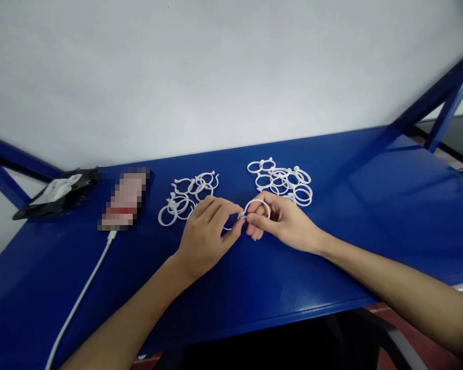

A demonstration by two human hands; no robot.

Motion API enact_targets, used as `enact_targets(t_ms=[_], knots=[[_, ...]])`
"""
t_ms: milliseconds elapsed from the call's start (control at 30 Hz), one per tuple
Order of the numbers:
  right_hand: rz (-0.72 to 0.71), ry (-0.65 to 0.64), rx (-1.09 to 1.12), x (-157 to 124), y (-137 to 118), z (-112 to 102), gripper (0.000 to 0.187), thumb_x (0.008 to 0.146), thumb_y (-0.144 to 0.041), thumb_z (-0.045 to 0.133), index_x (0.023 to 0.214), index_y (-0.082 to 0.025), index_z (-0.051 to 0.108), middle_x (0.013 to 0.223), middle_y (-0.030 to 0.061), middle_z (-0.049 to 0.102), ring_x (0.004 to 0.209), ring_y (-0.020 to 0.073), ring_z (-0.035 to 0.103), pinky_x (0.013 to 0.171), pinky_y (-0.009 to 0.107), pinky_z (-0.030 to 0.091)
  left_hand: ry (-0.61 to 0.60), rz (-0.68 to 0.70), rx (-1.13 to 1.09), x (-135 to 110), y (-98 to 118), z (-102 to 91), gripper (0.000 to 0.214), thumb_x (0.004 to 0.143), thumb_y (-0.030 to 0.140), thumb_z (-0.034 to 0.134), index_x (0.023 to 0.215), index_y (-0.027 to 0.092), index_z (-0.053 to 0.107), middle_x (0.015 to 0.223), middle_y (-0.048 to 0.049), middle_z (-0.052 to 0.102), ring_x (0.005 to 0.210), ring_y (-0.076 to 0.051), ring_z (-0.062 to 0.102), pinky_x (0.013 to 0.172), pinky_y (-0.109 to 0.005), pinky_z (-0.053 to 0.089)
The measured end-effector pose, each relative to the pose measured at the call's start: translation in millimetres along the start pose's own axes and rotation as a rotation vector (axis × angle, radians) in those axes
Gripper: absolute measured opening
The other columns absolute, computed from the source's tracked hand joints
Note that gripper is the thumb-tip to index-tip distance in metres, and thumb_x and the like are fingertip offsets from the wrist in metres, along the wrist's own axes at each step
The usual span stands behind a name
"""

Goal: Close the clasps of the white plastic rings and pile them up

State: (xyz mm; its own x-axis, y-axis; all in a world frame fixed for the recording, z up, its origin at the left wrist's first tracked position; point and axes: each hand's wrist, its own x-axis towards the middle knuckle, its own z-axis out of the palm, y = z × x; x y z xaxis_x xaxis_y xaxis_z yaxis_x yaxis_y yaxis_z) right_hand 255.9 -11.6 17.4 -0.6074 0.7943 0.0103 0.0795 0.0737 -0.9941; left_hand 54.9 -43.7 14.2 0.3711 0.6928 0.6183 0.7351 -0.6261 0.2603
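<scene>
A white plastic curtain ring is held between my two hands above the blue table. My left hand pinches its clasp end between thumb and index finger. With its thumb and fingers, my right hand grips the same ring near the clasp. Beyond my left hand lies a loose group of similar white rings, several of them with a gap in the loop. Another pile of white rings lies just past my right hand; many of these loops look closed. Part of one more ring shows beneath my left fingers.
A phone, blurred out, lies on the blue table at the left, with a white cable running to the near edge. Beside it sits a black plastic package. Blue metal supports flank the table, and a pale wall stands behind.
</scene>
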Motion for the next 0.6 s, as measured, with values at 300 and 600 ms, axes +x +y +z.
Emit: enact_targets(t_ms=[300,600], knots=[[-0.664,0.151,-0.928,-9,-8,-8,0.018,0.098,-0.026,0.056,0.112,-0.018,0.064,0.101,0.0098,0.066,0.093,0.0198,0.064,0.076,0.034,0.057,-0.075,-0.314,-0.214,9,7,-13.8,0.007,0.089,0.02,0.057,0.082,0.019,0.058,0.079,0.0016,0.062,0.075,-0.013,0.058,0.073,-0.027,0.049],[-0.484,0.135,-0.576,-12,-7,1,0.012,0.098,-0.018,0.056,0.106,-0.016,0.065,0.099,0.0036,0.075,0.084,0.0096,0.072,0.073,0.018,0.055,-0.069,-0.382,-0.47,8,1,-12.8,0.034,0.09,0.054,0.061,0.082,0.021,0.061,0.069,0.003,0.063,0.059,-0.01,0.056,0.055,-0.022,0.045]])
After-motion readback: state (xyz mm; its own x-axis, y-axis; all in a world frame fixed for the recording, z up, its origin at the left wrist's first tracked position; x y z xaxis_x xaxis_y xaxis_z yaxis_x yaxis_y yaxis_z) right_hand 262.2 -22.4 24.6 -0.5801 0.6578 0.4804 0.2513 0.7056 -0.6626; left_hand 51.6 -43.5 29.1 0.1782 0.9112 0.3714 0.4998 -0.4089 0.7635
